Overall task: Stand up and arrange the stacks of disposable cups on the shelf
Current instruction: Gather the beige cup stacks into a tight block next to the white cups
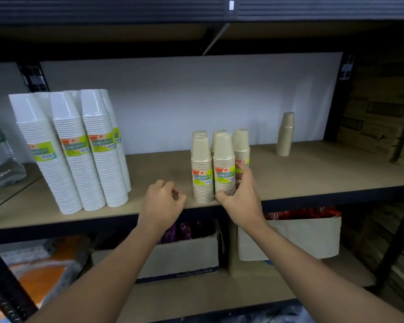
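Note:
Several short tan cup stacks (202, 169) with green labels stand upright in a tight cluster near the front edge of the wooden shelf (301, 173). My right hand (240, 194) grips the front right stack (224, 164) of that cluster, thumb at its base and fingers round its right side. To the left of the cluster my left hand (162, 198) hovers over the shelf edge with fingers loosely curled, holding nothing. Several tall white cup stacks (79, 150) stand upright at the left. One lone tan stack (285, 135) stands at the back right by the white back panel.
A bagged pack of plastic bottles (0, 157) lies at the far left. Below the shelf sit two cardboard boxes (182, 255) with snack packets and wrapped orange goods (40, 278). Stacked cartons (380, 117) fill the right side. Another shelf hangs overhead.

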Tool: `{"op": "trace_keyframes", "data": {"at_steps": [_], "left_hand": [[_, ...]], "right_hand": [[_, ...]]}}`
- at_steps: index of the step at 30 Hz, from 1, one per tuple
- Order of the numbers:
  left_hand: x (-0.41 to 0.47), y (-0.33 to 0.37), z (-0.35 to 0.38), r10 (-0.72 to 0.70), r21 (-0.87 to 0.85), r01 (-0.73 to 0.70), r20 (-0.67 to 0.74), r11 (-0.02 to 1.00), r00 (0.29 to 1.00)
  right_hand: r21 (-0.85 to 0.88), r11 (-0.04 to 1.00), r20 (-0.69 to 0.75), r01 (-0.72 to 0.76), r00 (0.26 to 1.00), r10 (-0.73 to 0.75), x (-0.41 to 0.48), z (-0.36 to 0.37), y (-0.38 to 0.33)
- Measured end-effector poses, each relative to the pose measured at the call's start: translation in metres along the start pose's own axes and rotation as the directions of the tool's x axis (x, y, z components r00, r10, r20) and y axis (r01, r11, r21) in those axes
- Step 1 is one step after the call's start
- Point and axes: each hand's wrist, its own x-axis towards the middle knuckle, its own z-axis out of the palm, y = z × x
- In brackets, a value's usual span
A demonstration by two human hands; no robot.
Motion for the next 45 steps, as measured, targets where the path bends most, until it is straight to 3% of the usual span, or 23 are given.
{"op": "trace_keyframes", "data": {"at_steps": [21, 30, 35, 45], "left_hand": [[0.0, -0.005, 0.014, 0.029, 0.034, -0.03, 0.013, 0.999, 0.999], [-0.033, 0.033, 0.006, 0.212, -0.08, -0.22, -0.099, 0.972, 0.972], [-0.034, 0.1, 0.016, 0.367, -0.198, -0.362, -0.014, 0.911, 0.93], [0.028, 0.214, 0.089, 0.312, -0.248, -0.252, 0.241, 0.935, 0.919]], "right_hand": [[-0.002, 1.0, -0.004, -0.001, 1.0, 0.001, 0.004, 0.007, 0.012], [-0.025, 0.999, -0.052, -0.045, 0.998, 0.044, 0.007, -0.018, 0.019], [-0.09, 0.993, -0.134, -0.07, 0.989, 0.058, 0.019, -0.064, 0.03], [-0.193, 0.965, -0.18, -0.176, 0.973, 0.141, 0.075, -0.166, 0.07]]}}
